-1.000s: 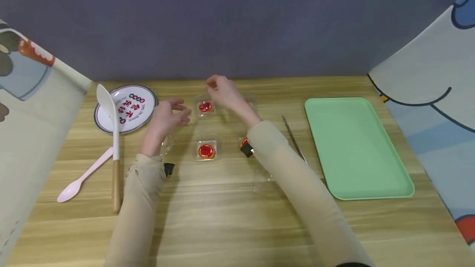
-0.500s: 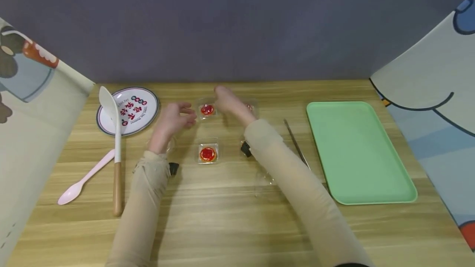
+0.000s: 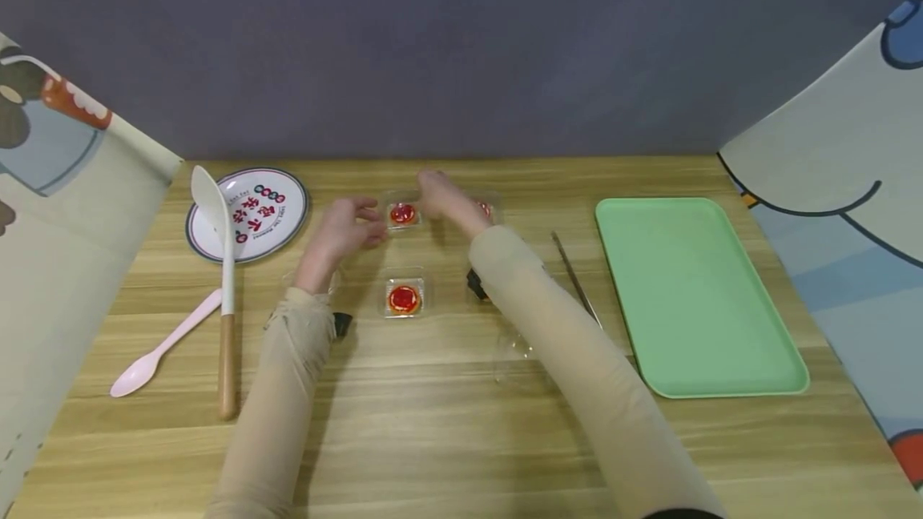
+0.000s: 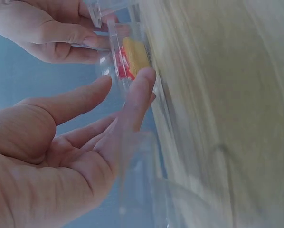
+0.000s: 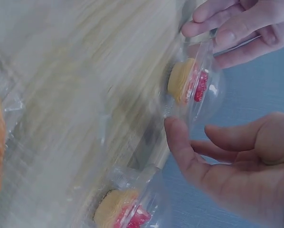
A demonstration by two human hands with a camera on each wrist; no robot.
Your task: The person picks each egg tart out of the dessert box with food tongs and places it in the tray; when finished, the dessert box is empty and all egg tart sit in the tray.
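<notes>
In the head view, a small tart with red topping (image 3: 402, 213) sits in a clear plastic container near the back of the table. My left hand (image 3: 344, 232) is at its left side, fingers extended and thumb apart. My right hand (image 3: 449, 202) is at its right side. The right wrist view shows a domed clear lid (image 5: 217, 95) over this tart. There, my right index fingertip meets the container's lower edge, with the thumb beside the dome. Left fingertips (image 5: 226, 38) are at the opposite side; whether they touch is unclear.
Another boxed tart (image 3: 404, 299) stands in front, and one (image 3: 485, 208) is partly behind the right hand. A loose clear lid (image 3: 515, 359) lies near the right sleeve. Left are a plate (image 3: 284, 219), a wooden-handled white ladle (image 3: 227, 263) and pink spoon (image 3: 137, 375); right, a green tray (image 3: 699, 303).
My right hand has come down from above and behind to the tart container's right side. My left hand has moved rightward, closer to its left side. The camera view shifted slightly.
</notes>
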